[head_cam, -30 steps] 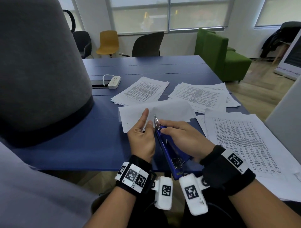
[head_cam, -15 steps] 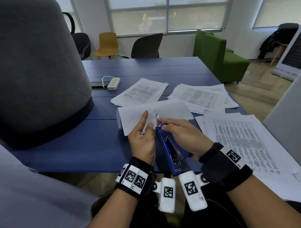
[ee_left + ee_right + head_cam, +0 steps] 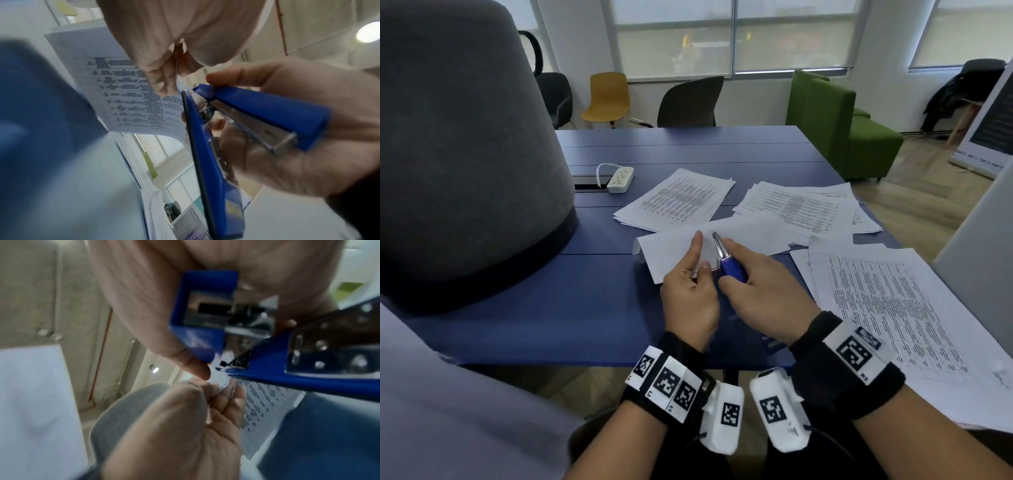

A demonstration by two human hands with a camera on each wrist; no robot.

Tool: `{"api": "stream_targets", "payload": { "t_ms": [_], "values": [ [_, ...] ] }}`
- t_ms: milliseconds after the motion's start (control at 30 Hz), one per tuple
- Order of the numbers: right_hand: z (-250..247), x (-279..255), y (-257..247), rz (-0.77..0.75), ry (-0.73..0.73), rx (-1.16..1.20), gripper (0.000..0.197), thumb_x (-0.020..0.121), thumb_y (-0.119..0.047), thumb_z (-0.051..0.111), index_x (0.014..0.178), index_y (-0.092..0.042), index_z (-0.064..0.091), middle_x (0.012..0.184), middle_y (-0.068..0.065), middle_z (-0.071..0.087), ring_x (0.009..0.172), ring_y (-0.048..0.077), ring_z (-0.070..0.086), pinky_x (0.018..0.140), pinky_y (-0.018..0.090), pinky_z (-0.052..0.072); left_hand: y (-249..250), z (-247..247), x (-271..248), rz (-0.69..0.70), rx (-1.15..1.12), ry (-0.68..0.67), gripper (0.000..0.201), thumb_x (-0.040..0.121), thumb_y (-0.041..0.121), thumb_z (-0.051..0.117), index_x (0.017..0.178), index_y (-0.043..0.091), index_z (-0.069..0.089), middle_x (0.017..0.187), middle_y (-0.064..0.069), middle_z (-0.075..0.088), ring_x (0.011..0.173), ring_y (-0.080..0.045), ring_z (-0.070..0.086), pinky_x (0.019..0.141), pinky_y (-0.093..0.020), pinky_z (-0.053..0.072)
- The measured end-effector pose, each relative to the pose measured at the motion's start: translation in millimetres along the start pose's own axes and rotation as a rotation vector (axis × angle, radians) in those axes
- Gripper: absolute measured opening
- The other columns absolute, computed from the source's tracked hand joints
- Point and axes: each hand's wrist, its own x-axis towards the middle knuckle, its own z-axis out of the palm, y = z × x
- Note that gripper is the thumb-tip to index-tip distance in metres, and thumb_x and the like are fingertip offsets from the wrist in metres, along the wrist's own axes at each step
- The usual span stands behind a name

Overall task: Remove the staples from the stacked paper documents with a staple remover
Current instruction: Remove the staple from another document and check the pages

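Note:
A white paper document (image 3: 743,233) lies face down near the front of the blue table (image 3: 585,301). My left hand (image 3: 688,277) pinches its near corner, thumb on top and fingers curled beneath; the printed underside (image 3: 127,91) shows in the left wrist view. My right hand (image 3: 760,291) grips a blue stapler-style staple remover (image 3: 731,265), whose metal tip points away from me over the sheet, right beside my left thumb. The tool's blue arms (image 3: 209,154) stand spread apart in the left wrist view. In the right wrist view the tool (image 3: 201,331) is blurred. No staple can be made out.
Stacks of printed sheets lie behind (image 3: 678,198), at back right (image 3: 798,205) and along the right edge (image 3: 893,308). A white power strip (image 3: 619,178) sits further back. A large grey rounded felt object (image 3: 465,154) fills the left side. Chairs and a green sofa stand beyond the table.
The metal tip has slid a little farther away from me over the sheet. My right hand has rolled over the tool and now covers more of its blue body.

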Motion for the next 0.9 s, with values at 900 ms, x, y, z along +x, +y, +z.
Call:
{"api": "stream_targets", "payload": {
  "t_ms": [900],
  "values": [
    [-3.3, -7.8, 11.3, -0.035, 0.221, -0.045, 0.063, 0.095, -0.031, 0.058, 0.153, -0.029, 0.035, 0.11, 0.005, 0.05, 0.101, 0.021, 0.053, 0.092, 0.028, 0.04, 7.2, 1.2, -10.7, -0.027, -0.037, 0.017, 0.047, 0.098, 0.029, 0.056, 0.143, 0.016, 0.056, 0.122, 0.02, 0.067, 0.125, -0.006, 0.061, 0.116, -0.039, 0.043]
  ]
}}
